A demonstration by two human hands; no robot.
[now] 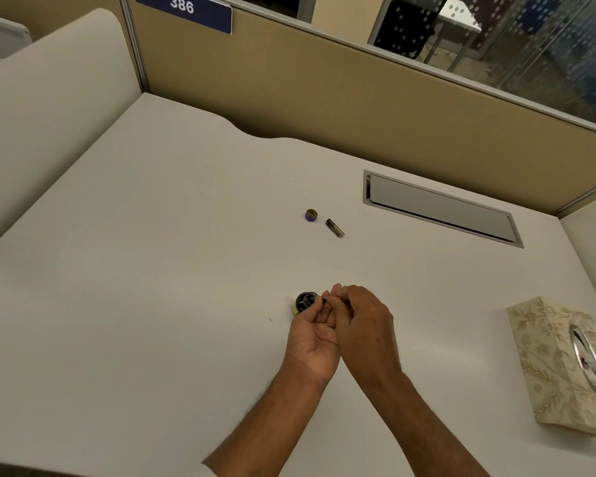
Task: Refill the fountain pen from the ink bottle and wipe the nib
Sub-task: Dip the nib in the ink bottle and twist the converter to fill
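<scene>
Both hands meet at lower centre: left hand (312,333) and right hand (362,321) pinch a small, mostly hidden fountain pen part (325,299) beside the round dark ink bottle (304,302). Above lie the bottle cap (311,215) and cylindrical pen cap (334,227); a floral tissue box (561,366) sits right.

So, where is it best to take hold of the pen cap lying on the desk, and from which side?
Grip the pen cap across its middle with two fingers, coming from above. It lies flat and slanted on the desk, so its long sides are free. The bottle cap sits apart on its left, not in the way.
</scene>
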